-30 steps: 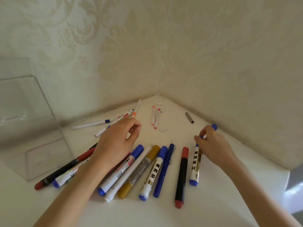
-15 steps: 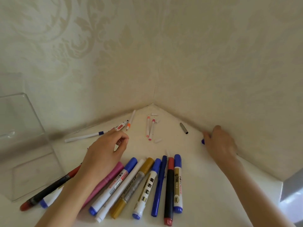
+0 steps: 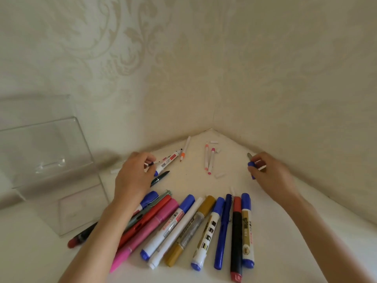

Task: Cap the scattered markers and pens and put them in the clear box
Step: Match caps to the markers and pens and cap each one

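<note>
Head view: left hand (image 3: pixel 132 176) around one white marker (image 3: pixel 169 159), right hand (image 3: pixel 271 174) around one blue cap (image 3: pixel 251 165).

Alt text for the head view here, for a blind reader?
A person's left hand pinches a white marker while the right hand holds a blue cap, beyond a row of markers on a white table; a clear box stands left.

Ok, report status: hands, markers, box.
Left hand pinches uncapped white marker. Right hand grips blue cap. Marker row lies outside clear box, nothing blocking.
</note>
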A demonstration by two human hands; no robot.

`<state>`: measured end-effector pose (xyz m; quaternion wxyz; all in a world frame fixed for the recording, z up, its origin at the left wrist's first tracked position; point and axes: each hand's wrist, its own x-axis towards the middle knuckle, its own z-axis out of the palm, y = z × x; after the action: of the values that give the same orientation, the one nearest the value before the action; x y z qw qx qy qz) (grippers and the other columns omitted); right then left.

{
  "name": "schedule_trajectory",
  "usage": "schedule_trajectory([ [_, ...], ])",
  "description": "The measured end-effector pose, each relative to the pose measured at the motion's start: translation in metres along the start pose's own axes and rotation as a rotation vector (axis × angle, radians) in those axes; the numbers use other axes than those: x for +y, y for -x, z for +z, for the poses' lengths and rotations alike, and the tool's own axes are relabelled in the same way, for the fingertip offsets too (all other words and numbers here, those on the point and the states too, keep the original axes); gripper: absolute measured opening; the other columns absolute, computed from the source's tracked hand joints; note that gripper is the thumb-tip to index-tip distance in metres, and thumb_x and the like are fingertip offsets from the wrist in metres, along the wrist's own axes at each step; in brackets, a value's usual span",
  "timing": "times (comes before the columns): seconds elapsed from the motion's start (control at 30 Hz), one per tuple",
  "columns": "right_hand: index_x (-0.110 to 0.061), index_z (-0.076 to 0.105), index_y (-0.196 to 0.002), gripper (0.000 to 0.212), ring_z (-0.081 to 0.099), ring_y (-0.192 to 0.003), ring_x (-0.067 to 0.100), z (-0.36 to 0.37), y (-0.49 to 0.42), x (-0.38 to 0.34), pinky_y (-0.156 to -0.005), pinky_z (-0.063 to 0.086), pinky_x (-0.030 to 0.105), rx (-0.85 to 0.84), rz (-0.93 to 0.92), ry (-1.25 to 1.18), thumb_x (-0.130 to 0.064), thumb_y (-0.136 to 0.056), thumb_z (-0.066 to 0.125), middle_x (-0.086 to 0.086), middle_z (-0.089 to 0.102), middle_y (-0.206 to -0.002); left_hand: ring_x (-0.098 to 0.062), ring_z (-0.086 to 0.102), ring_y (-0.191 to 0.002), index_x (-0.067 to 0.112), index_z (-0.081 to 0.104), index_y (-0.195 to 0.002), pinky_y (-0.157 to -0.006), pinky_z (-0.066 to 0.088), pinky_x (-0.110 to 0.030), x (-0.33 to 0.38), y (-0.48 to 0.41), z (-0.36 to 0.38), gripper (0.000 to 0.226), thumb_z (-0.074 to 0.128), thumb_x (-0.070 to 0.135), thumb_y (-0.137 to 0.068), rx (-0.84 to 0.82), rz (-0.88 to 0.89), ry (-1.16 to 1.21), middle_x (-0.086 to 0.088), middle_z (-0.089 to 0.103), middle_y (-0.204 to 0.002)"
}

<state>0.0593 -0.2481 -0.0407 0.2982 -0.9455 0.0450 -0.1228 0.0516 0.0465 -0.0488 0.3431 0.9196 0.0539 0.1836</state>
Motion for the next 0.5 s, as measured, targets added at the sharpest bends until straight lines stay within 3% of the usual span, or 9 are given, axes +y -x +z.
schedule_trajectory([
  [0.1,-0.022,0.054,-0.101,0.012,0.06,-0.07,0.002,0.003,0.007,-0.016,-0.056,0.038,0.014,0.037,-0.052,-0.191,-0.02,-0.09,0.058,-0.009,0.06,-0.086,-0.009,0.051,-0.086,0.02,0.062,-0.1,-0.059,0.033,-0.019,-0.001,-0.016,0.005,0.015,0.059,0.027,-0.087,-0.016,0.009,-0.088,0.002,0.058,-0.106],
  [0.23,-0.021,0.056,-0.1,0.012,0.061,-0.071,-0.001,0.011,0.014,-0.023,-0.054,0.041,0.01,0.037,-0.065,-0.315,-0.019,-0.089,0.059,-0.015,0.06,-0.087,-0.019,0.054,-0.096,0.018,0.065,-0.099,-0.075,0.046,-0.031,0.012,-0.04,0.021,0.029,0.063,0.04,-0.081,-0.074,0.092,-0.221,-0.002,0.059,-0.103],
  [0.37,-0.021,0.057,-0.101,0.014,0.062,-0.079,0.003,0.008,0.017,-0.022,-0.059,0.044,0.01,0.063,-0.066,-0.371,-0.018,-0.088,0.061,-0.012,0.062,-0.093,-0.02,0.048,-0.094,0.018,0.065,-0.094,-0.073,0.032,-0.029,0.02,-0.046,0.038,0.021,0.064,0.034,-0.08,-0.104,0.1,-0.469,0.0,0.057,-0.092],
  [0.5,-0.022,0.057,-0.099,0.015,0.063,-0.085,0.008,0.005,0.018,-0.023,-0.063,0.045,0.015,0.089,-0.052,-0.398,-0.016,-0.087,0.062,-0.009,0.064,-0.094,-0.022,0.05,-0.096,0.017,0.064,-0.095,-0.077,0.031,-0.031,0.018,-0.041,0.04,0.015,0.057,0.027,-0.086,-0.057,0.127,-0.47,-0.001,0.063,-0.094],
])
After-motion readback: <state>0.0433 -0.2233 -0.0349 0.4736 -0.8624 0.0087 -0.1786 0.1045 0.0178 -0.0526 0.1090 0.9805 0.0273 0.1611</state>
